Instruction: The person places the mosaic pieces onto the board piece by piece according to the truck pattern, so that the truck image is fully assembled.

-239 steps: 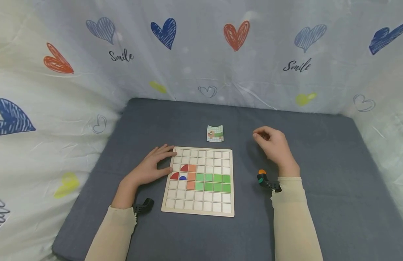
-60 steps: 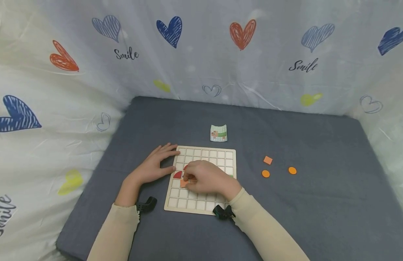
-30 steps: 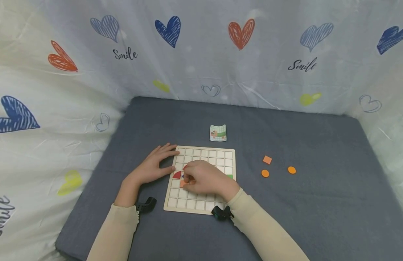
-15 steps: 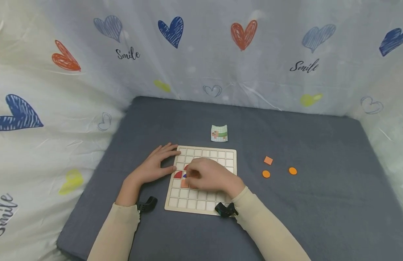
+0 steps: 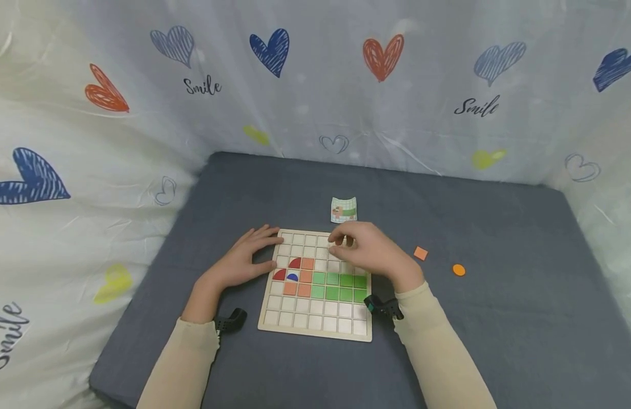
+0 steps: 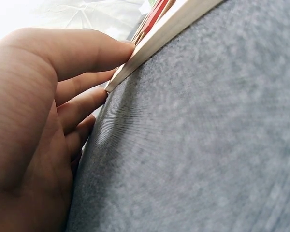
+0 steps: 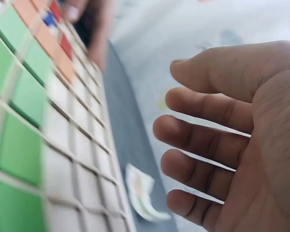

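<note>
My left hand [image 5: 238, 257] rests at the upper left edge of a wooden grid board [image 5: 295, 313]. Its thumb and fingers lie against the board's side, as the left wrist view shows. Over the board's upper right part hovers my right hand [image 5: 368, 247], fingers loosely bent, nothing between them in the right wrist view. Set in the board are two red quarter-round tiles [image 5: 279, 275], a blue half-round tile [image 5: 292, 277], several orange square tiles [image 5: 290, 289] and several green square tiles [image 5: 346, 294]. Some cells at the upper right are hidden behind the right hand.
Beyond the board lies a small picture card [image 5: 343, 210]. A loose orange square tile [image 5: 420, 253] and an orange round tile [image 5: 459, 270] lie to the right on the grey table [image 5: 499, 318]. A curtain printed with hearts [image 5: 335, 85] hangs behind.
My right hand has set an orange square tile left of the orange column, let go and moved up and right. Its arm now hides one orange round tile. The left hand stays put.
</note>
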A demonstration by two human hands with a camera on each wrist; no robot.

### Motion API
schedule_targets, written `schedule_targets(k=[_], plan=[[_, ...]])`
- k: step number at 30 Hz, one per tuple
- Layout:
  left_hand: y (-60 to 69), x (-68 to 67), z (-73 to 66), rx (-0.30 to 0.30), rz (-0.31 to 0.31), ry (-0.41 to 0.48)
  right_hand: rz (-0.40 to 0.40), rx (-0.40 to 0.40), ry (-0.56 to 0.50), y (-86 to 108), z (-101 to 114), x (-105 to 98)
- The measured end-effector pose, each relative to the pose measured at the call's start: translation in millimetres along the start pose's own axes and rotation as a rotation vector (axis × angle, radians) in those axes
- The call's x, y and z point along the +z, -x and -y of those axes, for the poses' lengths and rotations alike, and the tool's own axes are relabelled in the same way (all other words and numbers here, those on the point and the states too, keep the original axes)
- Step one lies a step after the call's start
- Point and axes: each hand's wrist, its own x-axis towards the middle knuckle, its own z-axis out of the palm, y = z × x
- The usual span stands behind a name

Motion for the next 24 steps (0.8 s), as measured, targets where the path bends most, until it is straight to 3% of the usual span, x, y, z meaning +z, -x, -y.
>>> schedule_targets(k=[9, 19, 24], plan=[[1.6, -1.9, 1.0, -0.005, -0.002, -0.001, -0.112, 0.145, -0.034, 25.0, -23.1, -46.1], [0.9, -1.5, 0.8, 0.016, -0.007, 0.003, -0.150, 0.336, -0.075, 57.9, -68.1, -76.9], [0.3, -0.7, -1.3, 0.033, -0.017, 0.019, -0.117, 0.387, -0.108, 78.5, -83.2, -88.4]])
